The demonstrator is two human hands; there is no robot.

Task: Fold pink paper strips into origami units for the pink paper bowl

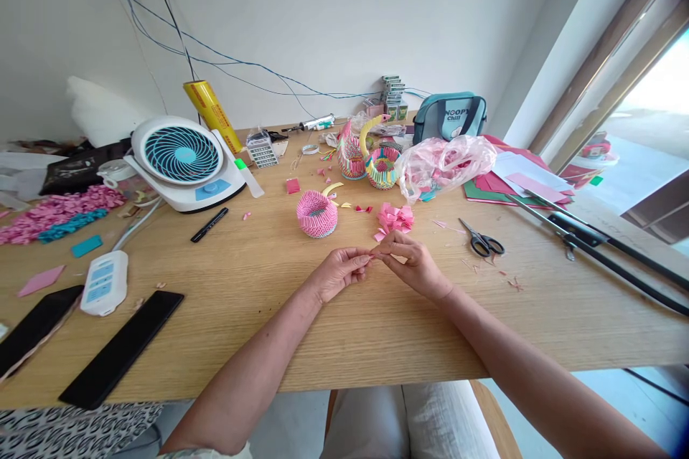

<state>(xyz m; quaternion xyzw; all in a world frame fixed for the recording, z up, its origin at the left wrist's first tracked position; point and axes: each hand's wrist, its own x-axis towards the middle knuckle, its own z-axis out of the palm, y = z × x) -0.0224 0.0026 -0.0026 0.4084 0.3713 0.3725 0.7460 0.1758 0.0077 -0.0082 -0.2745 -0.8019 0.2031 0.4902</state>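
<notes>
1. Small paper piece [372, 256]: reddish and mostly hidden by fingertips, it is held just above the tabletop [242, 358], in front of a pile of pink paper strips [395, 219].
2. Left hand [344, 274]: its grip is closed, thumb and fingers pinching the piece.
3. Right hand [413, 267]: its grip is closed too, thumb and forefinger on the same piece, fingertips meeting the left hand's.
4. Teal bag [451, 117]: "NOOPY" with "Chill" beneath it can be read on the front; a dark strap hangs beside the letters.
5. Yellow roll [212, 115]: it leans behind the fan [184, 154]; its printing is too small to read.
6. Stacked small boxes [392, 90]: green and white, by the wall, lettering unreadable.
7. Black pouch [80, 172]: pale marks show, illegible.
8. Pink woven basket [317, 214]: beyond the left hand, no lettering visible.
9. Scissors [476, 235]: right of the paper strips, blades apart.
</notes>
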